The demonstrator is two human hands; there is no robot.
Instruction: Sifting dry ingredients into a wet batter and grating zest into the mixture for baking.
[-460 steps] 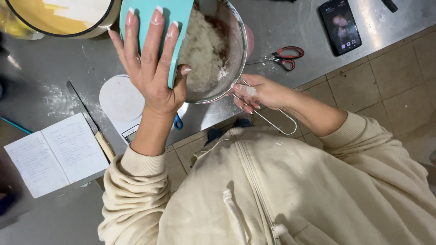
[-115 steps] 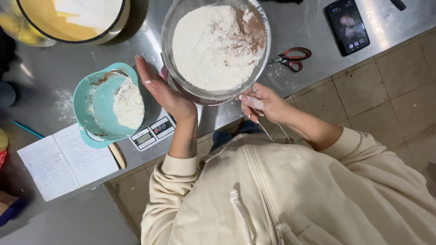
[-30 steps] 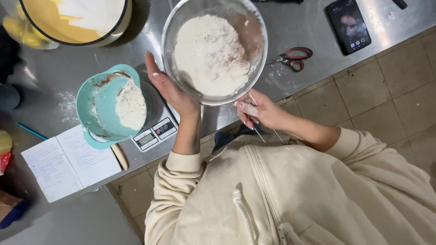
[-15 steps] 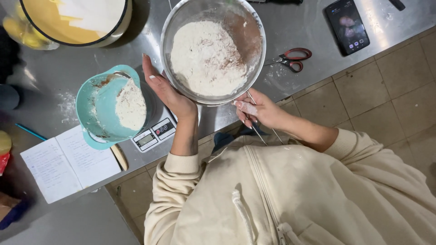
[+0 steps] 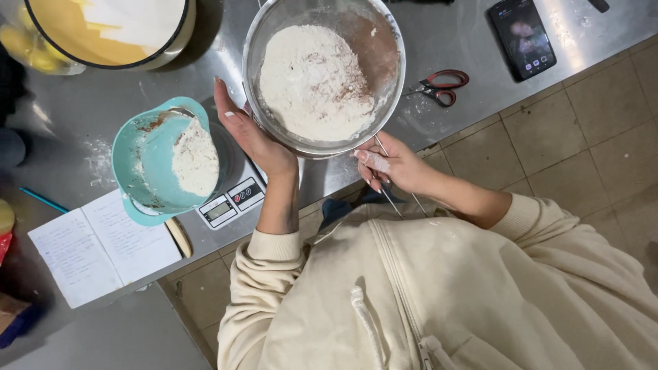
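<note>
Left hand (image 5: pixel 250 133) lies flat against the sieve (image 5: pixel 322 75); right hand (image 5: pixel 394 164) grips its handle.

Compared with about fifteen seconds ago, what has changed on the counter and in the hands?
The left hand let go of the turquoise bowl, which now sits on the scale, and now taps the sieve side. The right hand still holds the sieve handle. Scissors, phone and notebook stayed put.
</note>
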